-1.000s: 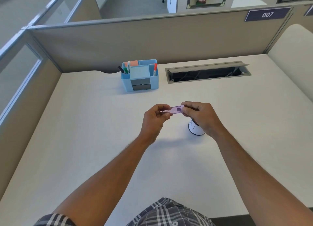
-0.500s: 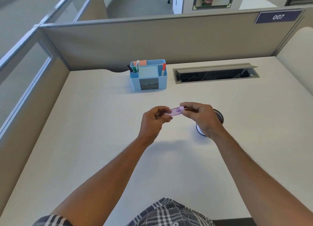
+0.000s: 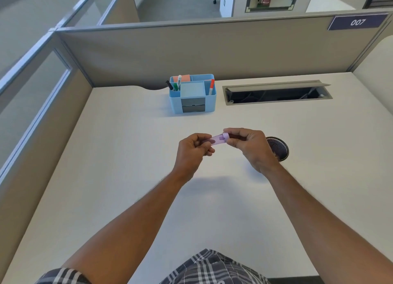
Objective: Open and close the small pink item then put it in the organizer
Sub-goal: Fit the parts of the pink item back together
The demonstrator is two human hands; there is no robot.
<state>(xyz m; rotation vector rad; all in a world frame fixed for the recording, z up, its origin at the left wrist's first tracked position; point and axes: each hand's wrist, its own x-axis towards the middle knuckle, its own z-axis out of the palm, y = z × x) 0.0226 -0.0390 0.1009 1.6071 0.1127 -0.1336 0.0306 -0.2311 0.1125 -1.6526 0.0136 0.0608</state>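
Midair over the desk (image 3: 106, 177), my left hand (image 3: 192, 153) pinches the pink item (image 3: 219, 139) and my right hand (image 3: 248, 145) grips its cap end, seemingly mid open-close; next, carry it to the blue organizer (image 3: 210, 105).

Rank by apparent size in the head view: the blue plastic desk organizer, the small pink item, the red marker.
1. Blue plastic desk organizer, largest by far.
2. Small pink item and red marker: unsure, both are partly hidden, and the item is nearer the camera.
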